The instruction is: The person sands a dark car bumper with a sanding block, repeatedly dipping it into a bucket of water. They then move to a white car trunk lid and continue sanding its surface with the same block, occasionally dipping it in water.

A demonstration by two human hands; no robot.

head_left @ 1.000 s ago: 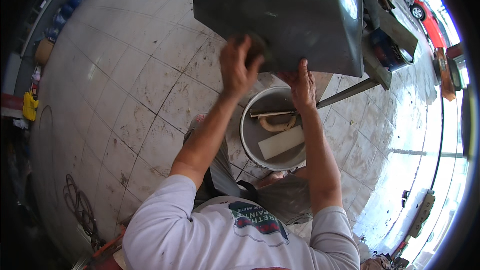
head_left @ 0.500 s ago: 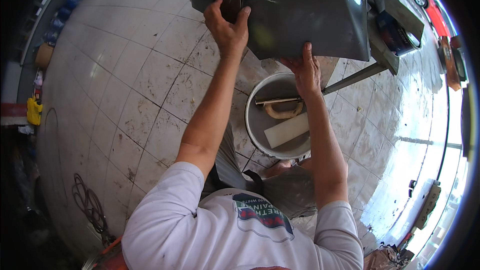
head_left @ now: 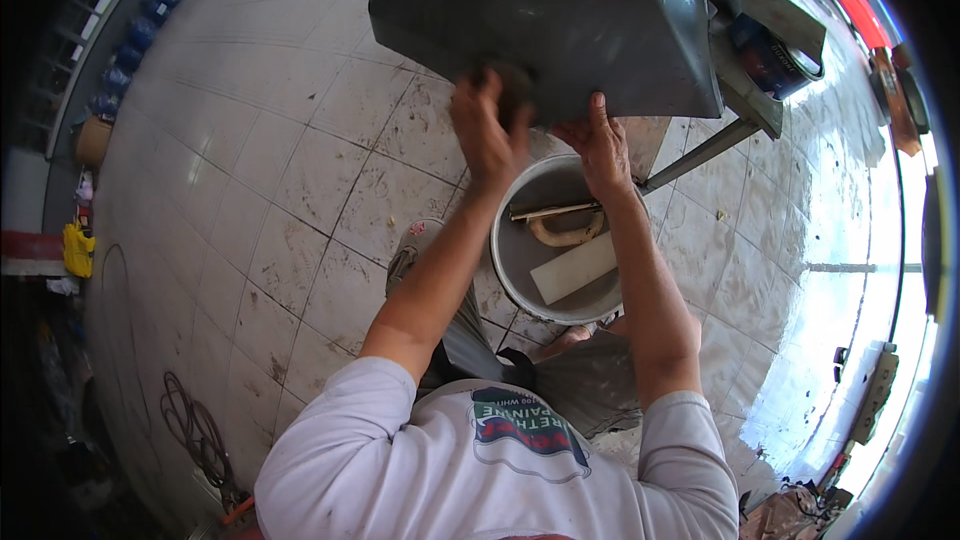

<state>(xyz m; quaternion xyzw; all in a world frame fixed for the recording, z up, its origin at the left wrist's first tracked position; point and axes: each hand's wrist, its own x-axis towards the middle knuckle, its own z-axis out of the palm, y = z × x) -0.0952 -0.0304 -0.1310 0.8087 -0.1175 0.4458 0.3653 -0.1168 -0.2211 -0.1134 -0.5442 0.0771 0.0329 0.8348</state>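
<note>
A large dark grey panel, like a car body part (head_left: 580, 35), lies at the top of the view with its near edge toward me. My left hand (head_left: 487, 140) is closed on a dark brown pad that looks like sandpaper (head_left: 514, 90), pressed against the panel near its lower left edge; both are smeared by motion. My right hand (head_left: 603, 155) grips the panel's near edge, thumb on top and the other fingers underneath, partly hidden. Below stands a round basin (head_left: 497, 265) with a pale rectangular block (head_left: 575, 268) and a curved wooden handle (head_left: 565, 232) inside.
A metal stand (head_left: 700, 153) supports the panel on the right, with a dark blue can (head_left: 765, 58) on it. Coiled cable (head_left: 195, 435) lies on the tiled floor at left. Blue bottles (head_left: 140, 30) line the left wall, near a yellow bag (head_left: 78, 248). A red car (head_left: 855, 0) is at far right.
My left hand has moved right and toward me across the panel, carrying the sandpaper to the near edge. My right hand keeps its hold on the edge. The view has shifted slightly.
</note>
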